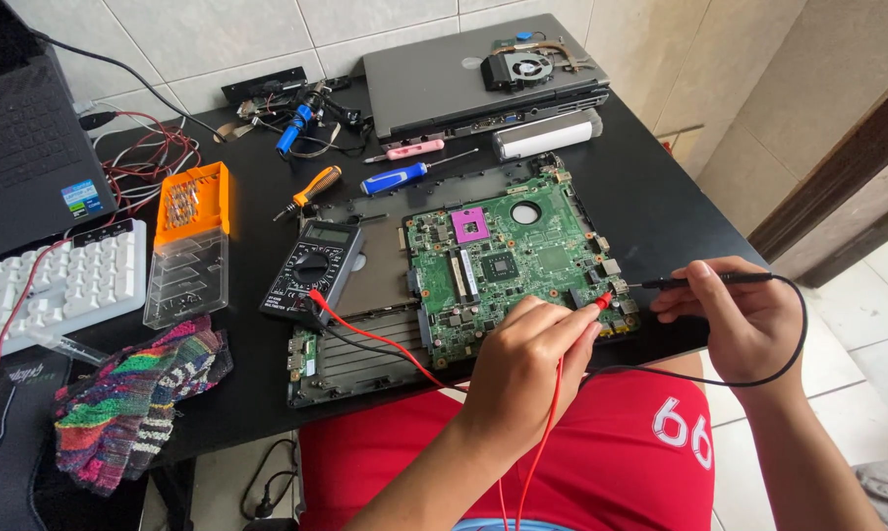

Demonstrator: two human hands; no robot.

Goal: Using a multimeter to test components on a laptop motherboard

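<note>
A green laptop motherboard (508, 256) lies in an open dark laptop base (365, 285) on the black table (650, 197). My left hand (527, 359) is closed on a red test probe (601, 302), its tip touching the board's right edge. My right hand (744, 315) pinches a black test probe (680, 282) that points left at the same corner. Red and black leads run back to a black multimeter (313, 270) resting on the base's left side.
An orange bit case (190, 241) with its clear lid open, a white keyboard (56, 285), a knitted cloth (134, 393), several screwdrivers (395, 177), a grey upturned laptop (483, 79) and a black laptop (21, 147) surround the work. The table's edge runs close behind my right hand.
</note>
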